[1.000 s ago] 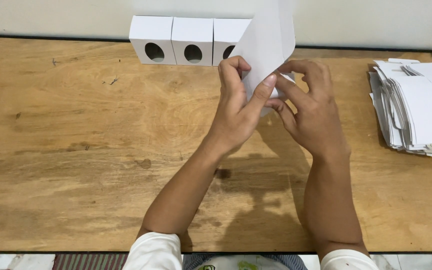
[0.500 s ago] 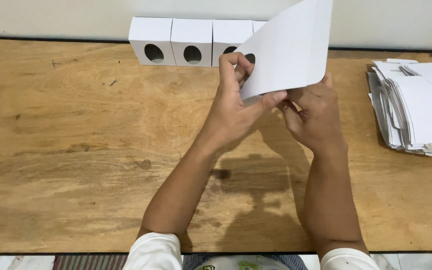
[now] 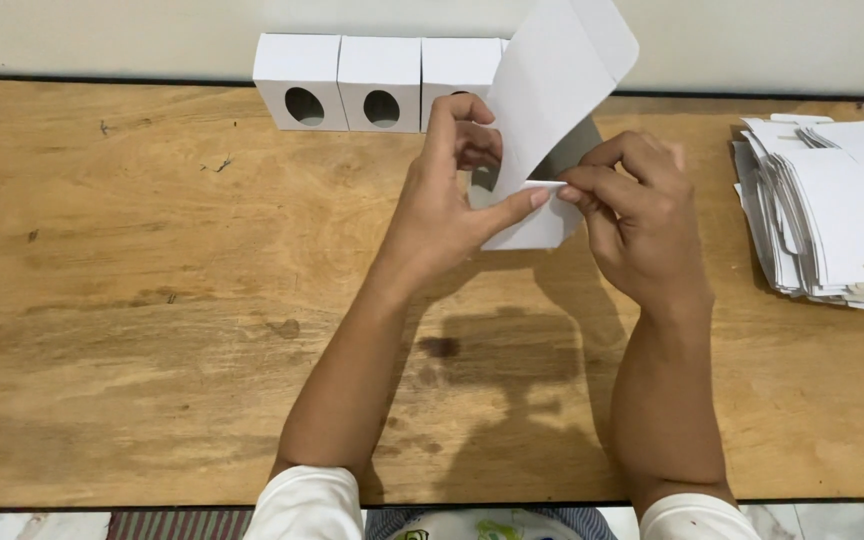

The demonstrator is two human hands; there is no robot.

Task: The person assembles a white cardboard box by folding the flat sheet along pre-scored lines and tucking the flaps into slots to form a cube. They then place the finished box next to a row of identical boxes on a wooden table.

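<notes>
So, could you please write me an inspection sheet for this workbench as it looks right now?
Surface: wooden table, worn, with dark stains and scratches.
Job's things: white flat carton blank, held upright above the table, a bottom flap being folded.
Clutter: three folded white boxes with oval holes in a row at the far edge; a stack of flat white blanks at the right edge.
Grippers: left hand and right hand both pinch the carton blank's lower flap.
Cables: nothing seen.
Surroundings: pale wall behind the table; white sleeves at the near edge.
</notes>
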